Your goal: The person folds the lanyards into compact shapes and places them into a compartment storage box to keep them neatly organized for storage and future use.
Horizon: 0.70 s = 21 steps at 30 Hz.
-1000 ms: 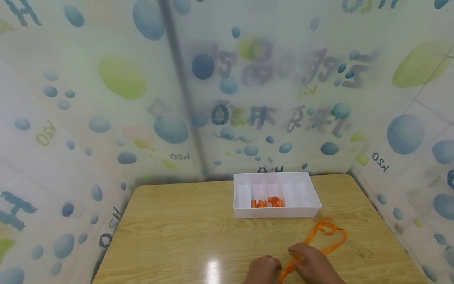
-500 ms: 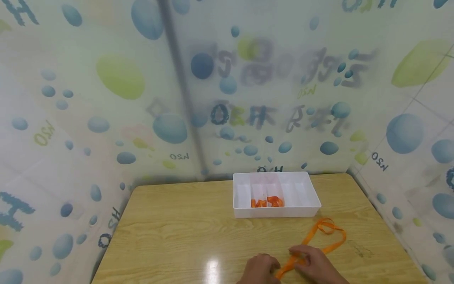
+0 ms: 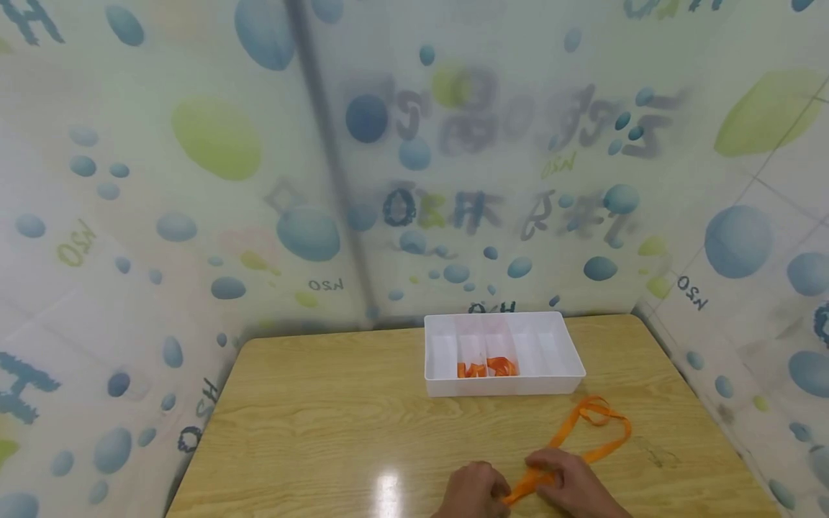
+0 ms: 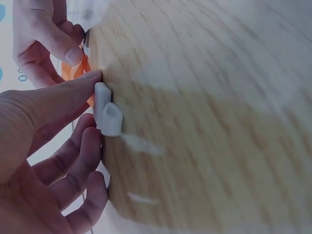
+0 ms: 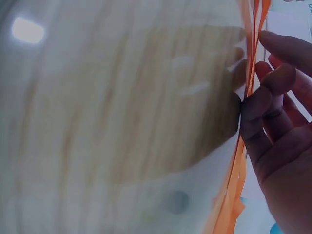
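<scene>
A white, rectangular, compartmented tray [image 3: 505, 387] stood near the far edge of a light wood-grained tabletop [image 3: 311, 410], backed by pale sheeting [image 3: 272, 144] printed with blue and green ovals.

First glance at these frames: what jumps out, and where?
The bright orange ribbon, looping across the near right part of the wooden table, held by the left hand and right hand. Behind it, the white compartment tray has orange strips in two neighbouring compartments. The bubble-printed backdrop fills most of the head view.
</scene>
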### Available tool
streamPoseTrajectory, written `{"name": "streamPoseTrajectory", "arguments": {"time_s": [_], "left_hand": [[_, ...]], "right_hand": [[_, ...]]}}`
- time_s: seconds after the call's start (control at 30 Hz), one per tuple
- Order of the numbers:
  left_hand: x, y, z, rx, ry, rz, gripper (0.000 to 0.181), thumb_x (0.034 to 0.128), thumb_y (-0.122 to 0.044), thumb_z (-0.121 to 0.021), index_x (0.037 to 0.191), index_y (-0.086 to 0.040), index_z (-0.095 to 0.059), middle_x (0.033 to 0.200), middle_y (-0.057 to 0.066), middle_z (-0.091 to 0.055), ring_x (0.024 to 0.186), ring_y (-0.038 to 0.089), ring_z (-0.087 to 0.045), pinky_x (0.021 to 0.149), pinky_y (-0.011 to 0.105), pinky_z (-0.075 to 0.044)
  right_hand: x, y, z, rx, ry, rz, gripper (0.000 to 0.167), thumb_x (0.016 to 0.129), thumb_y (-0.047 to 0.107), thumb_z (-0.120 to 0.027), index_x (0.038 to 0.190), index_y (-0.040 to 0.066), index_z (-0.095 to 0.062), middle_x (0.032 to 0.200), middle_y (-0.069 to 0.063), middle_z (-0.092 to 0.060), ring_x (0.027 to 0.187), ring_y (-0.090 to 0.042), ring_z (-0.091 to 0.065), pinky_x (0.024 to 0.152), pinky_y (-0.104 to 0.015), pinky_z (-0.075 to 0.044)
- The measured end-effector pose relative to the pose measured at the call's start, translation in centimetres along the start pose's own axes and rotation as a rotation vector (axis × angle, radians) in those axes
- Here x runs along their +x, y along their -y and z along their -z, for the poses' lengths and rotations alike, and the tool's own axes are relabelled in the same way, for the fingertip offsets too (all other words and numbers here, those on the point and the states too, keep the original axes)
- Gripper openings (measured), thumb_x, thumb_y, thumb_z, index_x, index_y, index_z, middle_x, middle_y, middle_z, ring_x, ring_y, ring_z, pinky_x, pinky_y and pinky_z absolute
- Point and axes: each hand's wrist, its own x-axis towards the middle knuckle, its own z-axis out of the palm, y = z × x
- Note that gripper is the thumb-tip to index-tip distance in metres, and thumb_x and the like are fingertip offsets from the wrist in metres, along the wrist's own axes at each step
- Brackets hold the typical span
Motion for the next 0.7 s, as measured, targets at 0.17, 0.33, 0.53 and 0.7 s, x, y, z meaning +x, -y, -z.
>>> {"name": "streamPoseTrajectory", "arguments": {"time_s": [0.17,0.33,0.53,0.7], "left_hand": [[-0.2,0.2,-0.3,0.026,-0.039,-0.024,0.010,0.0759,-0.011,-0.085,0.077,-0.019,-0.079,0.070,-0.016,-0.064,0.064,-0.002,-0.053,0.060,0.022,-0.047],[-0.2,0.3,-0.4,0.086,-0.072,-0.061,0.011,0.0789,-0.013,-0.083,0.072,-0.020,-0.077,0.068,-0.017,-0.059,0.063,-0.004,-0.049,0.058,0.020,-0.043],[-0.5,0.3,0.2,-0.060,-0.044,-0.002,0.011,0.0838,-0.013,-0.075,0.073,-0.016,-0.073,0.067,-0.014,-0.057,0.062,0.001,-0.049,0.058,0.024,-0.043],[-0.8,0.6,0.9,-0.190,-0.059,-0.071,0.011,0.0842,-0.010,-0.074,0.074,-0.013,-0.071,0.064,-0.014,-0.057,0.058,0.001,-0.049,0.055,0.021,-0.042]], "right_hand": [[0.0,-0.1,-0.3,-0.134,-0.036,0.068,0.032,0.085,0.011,-0.077,0.114,0.001,-0.068,0.112,-0.020,-0.067,0.071,0.002,-0.051,0.059,-0.023,-0.048],[0.2,0.2,-0.4,-0.184,-0.014,0.018,0.031,0.085,0.015,-0.077,0.114,0.005,-0.071,0.113,-0.016,-0.067,0.080,0.002,-0.052,0.063,-0.023,-0.047],[0.2,0.4,-0.6,-0.146,0.008,-0.012,0.032,0.085,0.014,-0.077,0.114,0.004,-0.071,0.111,-0.011,-0.064,0.071,0.002,-0.050,0.057,-0.023,-0.047],[0.4,0.6,-0.8,-0.161,-0.006,-0.068,0.031,0.083,0.014,-0.078,0.113,0.007,-0.072,0.107,-0.003,-0.062,0.068,0.002,-0.049,0.056,-0.022,-0.047]]}}
